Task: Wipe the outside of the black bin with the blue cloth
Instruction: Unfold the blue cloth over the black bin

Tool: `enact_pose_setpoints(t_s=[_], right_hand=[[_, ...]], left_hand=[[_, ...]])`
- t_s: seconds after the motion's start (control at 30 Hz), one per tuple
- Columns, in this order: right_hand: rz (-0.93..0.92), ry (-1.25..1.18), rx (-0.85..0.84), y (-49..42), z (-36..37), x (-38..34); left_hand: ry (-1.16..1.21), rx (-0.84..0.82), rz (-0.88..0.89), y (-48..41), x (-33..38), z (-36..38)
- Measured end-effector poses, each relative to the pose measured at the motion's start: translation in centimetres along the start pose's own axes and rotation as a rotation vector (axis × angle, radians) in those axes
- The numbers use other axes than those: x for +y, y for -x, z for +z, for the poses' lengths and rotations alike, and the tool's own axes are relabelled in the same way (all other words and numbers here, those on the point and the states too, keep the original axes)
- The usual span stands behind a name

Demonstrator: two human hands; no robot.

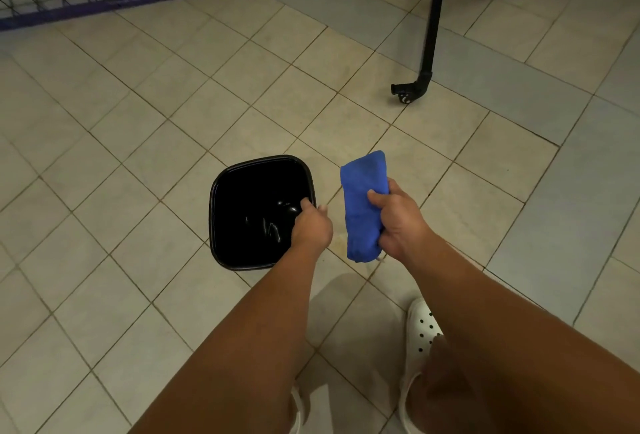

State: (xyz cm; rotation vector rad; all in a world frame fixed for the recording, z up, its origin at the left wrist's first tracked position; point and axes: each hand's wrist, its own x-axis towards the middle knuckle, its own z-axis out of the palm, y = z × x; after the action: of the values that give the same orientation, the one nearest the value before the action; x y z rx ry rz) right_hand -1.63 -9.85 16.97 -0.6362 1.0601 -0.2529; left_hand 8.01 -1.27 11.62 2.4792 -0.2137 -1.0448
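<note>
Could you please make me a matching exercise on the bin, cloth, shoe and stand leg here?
1 black bin
2 blue cloth
3 white shoe
4 black stand leg

A held by the right hand
B upper right, ends in a small wheel
C rim gripped by the left hand
D on the tiled floor, lower right

Pairs: 1-C, 2-A, 3-D, 4-B

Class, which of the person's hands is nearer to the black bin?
Left. The left hand grips the right rim of the black bin; the right hand holds the blue cloth to its right, not touching it.
</note>
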Motion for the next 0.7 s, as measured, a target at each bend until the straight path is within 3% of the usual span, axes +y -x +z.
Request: enact_pose_setpoints(t_s=[0.33, 0.53, 0.7], right_hand=[[0.002, 0.138, -0.019, 0.2, 1.4, 0.3], [-0.062, 0.313, -0.006, 0.5, 2.7, 0.9], [-0.220, 0.520, 0.074, 1.5, 3.5, 0.3]], left_hand=[[0.288, 0.138, 0.035, 0.6, -1.7, -4.1], [0.615, 0.062, -0.013, 1.8, -2.4, -6.6], [0.899, 0.001, -0.074, 3.2, -2.9, -8.4]])
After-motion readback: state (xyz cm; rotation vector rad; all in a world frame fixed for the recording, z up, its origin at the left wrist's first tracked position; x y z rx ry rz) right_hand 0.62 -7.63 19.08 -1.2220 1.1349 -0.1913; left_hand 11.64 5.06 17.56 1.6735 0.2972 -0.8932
